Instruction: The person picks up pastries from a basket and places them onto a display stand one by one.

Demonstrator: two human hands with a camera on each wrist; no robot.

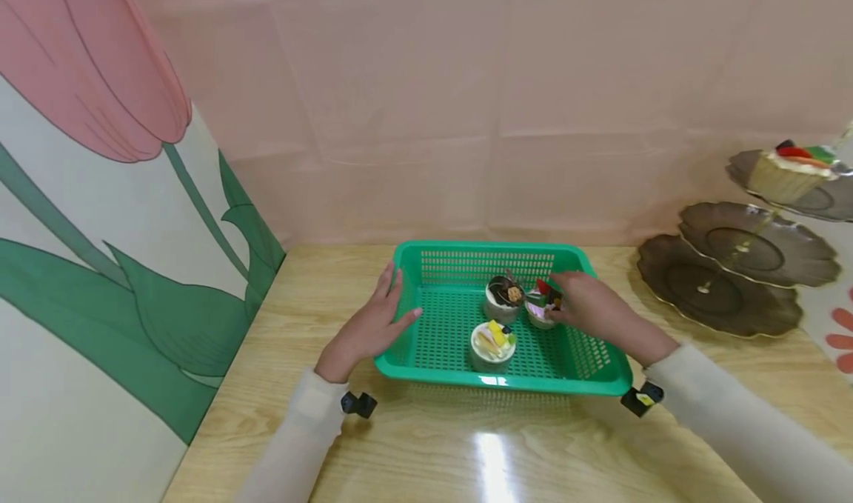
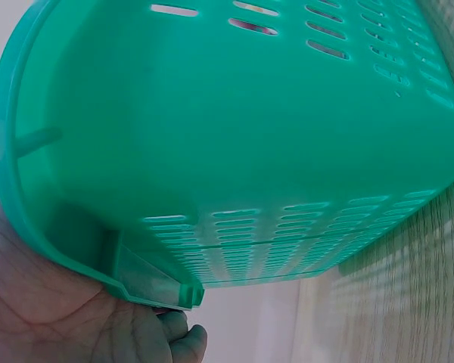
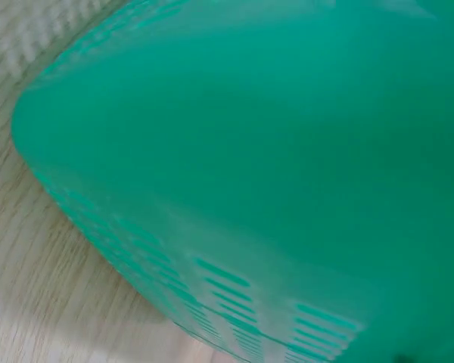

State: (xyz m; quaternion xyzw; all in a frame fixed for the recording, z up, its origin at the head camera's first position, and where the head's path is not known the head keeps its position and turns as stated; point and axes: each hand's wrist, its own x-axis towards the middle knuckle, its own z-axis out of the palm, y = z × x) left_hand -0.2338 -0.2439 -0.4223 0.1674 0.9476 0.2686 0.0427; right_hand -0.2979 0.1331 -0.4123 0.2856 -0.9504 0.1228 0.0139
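A green plastic basket (image 1: 426, 375) holds three small cupcakes. My right hand (image 1: 589, 307) reaches over its right side, thumb and fingers around a cupcake (image 1: 538, 312) with red, dark and pale purple topping; the fingers partly cover it. Left of that sits a cupcake (image 1: 501, 303) with dark chocolate topping. Nearer the front is a cupcake (image 1: 492, 347) with cream and yellow fruit pieces. My left hand (image 1: 373, 325) rests at the basket's left rim, fingers extended. In the left wrist view, its palm touches the rim (image 2: 7, 151). The right wrist view shows only the basket's outer wall (image 3: 212, 166) and table.
On the right stands a tiered stand with brown scalloped plates (image 1: 760, 247); a larger cupcake (image 1: 789, 177) with red and green topping sits on its top plate. The wooden table (image 1: 426, 451) meets a pink backdrop (image 1: 400, 118) behind. A tulip-painted panel (image 1: 100, 192) borders the left.
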